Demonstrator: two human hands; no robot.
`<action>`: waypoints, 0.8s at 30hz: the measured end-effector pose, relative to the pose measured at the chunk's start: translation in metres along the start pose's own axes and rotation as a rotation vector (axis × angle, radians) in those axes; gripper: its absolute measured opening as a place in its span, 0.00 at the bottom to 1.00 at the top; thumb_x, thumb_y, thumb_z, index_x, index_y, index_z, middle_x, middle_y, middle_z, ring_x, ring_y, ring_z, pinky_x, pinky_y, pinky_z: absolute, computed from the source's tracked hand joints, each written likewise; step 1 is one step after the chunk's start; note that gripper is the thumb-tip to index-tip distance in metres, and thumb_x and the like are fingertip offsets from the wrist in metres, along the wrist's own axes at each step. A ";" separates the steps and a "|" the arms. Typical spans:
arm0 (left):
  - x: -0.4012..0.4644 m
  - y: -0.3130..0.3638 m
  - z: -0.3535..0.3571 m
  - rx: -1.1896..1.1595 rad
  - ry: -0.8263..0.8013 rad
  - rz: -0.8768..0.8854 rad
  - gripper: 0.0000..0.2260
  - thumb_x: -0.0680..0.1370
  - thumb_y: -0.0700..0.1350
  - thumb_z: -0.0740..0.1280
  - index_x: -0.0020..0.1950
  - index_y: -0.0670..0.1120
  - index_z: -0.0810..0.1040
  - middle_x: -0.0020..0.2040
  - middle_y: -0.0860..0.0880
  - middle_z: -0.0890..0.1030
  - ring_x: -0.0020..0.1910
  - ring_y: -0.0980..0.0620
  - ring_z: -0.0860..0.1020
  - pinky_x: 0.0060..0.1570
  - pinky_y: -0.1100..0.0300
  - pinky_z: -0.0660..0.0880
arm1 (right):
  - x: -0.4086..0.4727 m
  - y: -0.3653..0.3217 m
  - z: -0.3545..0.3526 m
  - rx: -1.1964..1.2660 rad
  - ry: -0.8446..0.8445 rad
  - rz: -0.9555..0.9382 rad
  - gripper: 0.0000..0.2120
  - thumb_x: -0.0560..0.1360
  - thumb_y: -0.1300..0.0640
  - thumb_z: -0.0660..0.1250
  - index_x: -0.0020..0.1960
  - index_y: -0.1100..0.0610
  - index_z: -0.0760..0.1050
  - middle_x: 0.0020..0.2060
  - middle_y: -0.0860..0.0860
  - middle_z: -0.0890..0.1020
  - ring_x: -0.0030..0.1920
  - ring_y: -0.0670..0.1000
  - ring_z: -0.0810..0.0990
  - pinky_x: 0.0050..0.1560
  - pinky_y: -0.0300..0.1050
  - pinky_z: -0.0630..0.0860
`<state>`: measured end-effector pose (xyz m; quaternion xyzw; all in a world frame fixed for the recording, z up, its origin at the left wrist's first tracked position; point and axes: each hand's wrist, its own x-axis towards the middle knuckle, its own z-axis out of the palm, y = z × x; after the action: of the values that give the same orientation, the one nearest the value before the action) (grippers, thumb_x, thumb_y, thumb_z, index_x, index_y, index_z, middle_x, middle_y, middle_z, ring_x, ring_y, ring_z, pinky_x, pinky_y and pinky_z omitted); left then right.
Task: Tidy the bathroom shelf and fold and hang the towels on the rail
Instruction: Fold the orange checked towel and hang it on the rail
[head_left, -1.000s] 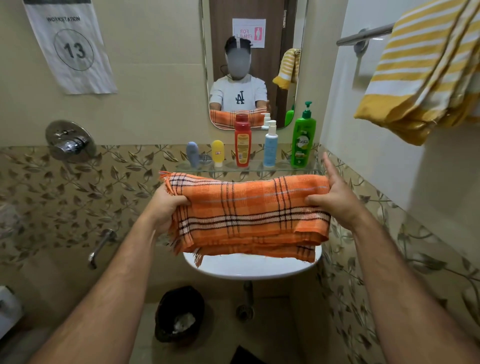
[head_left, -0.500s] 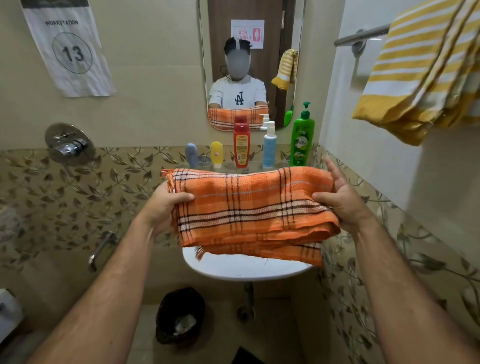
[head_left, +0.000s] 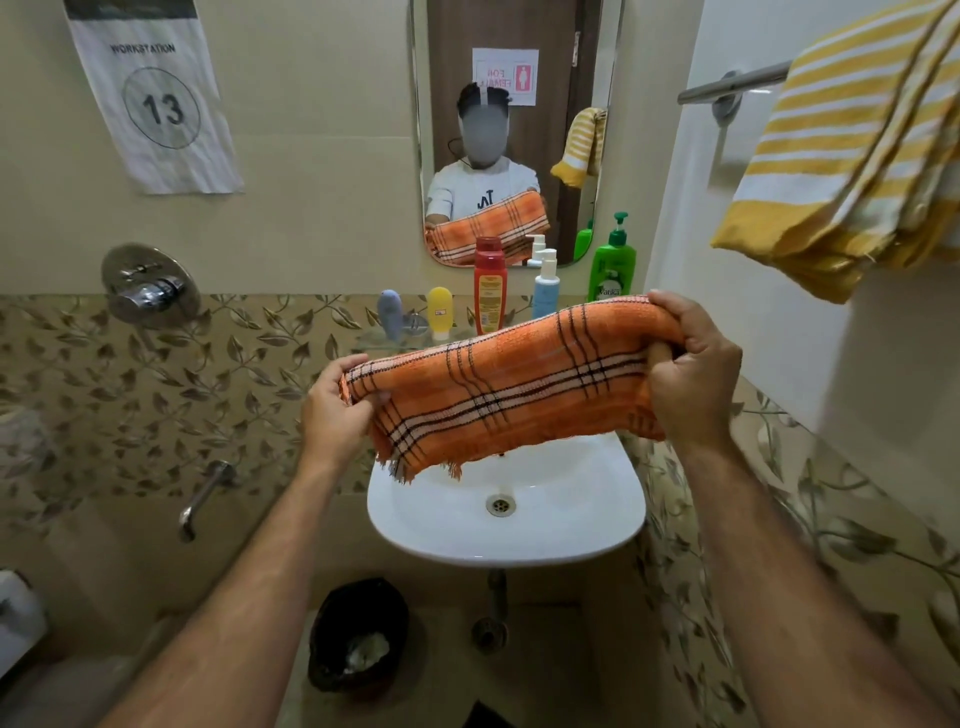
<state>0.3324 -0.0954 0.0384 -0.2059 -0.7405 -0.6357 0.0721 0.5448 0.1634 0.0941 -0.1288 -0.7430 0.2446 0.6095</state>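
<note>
I hold a folded orange checked towel in the air over the sink, tilted with its right end higher. My left hand pinches its left end and my right hand grips its bunched right end. A yellow and white striped towel hangs over the metal rail on the right wall. On the glass shelf under the mirror stand a grey-blue tube, a yellow tube, a red bottle, a blue spray bottle and a green pump bottle.
A white sink sits below the towel. A mirror hangs above the shelf. A chrome shower valve and a spout are on the left wall. A black bin stands on the floor.
The towel's right end has risen and bunched in my right hand, which now curls round it. The left end dropped a little, so the towel slopes and the sink basin shows.
</note>
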 end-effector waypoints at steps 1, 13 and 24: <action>0.000 0.005 0.000 0.013 0.012 0.010 0.21 0.73 0.38 0.74 0.63 0.53 0.76 0.55 0.51 0.81 0.55 0.49 0.80 0.55 0.45 0.80 | 0.001 0.000 0.000 -0.009 0.004 0.008 0.19 0.75 0.67 0.62 0.62 0.55 0.79 0.53 0.52 0.84 0.53 0.51 0.82 0.57 0.44 0.79; 0.004 0.024 -0.002 0.434 0.100 0.291 0.08 0.77 0.42 0.69 0.57 0.47 0.79 0.52 0.45 0.77 0.56 0.44 0.73 0.53 0.51 0.71 | 0.003 -0.002 -0.003 -0.133 0.116 0.086 0.13 0.74 0.66 0.63 0.55 0.57 0.81 0.54 0.59 0.75 0.57 0.56 0.75 0.54 0.43 0.74; 0.016 -0.007 -0.007 0.426 -0.027 -0.025 0.09 0.74 0.45 0.72 0.53 0.50 0.79 0.56 0.45 0.78 0.56 0.44 0.77 0.53 0.47 0.77 | 0.022 -0.006 -0.009 0.113 -0.398 0.402 0.08 0.75 0.63 0.66 0.51 0.52 0.74 0.48 0.57 0.79 0.48 0.58 0.81 0.46 0.56 0.83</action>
<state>0.3142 -0.0997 0.0396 -0.1851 -0.8616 -0.4627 0.0963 0.5495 0.1713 0.1166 -0.1889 -0.7927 0.4219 0.3974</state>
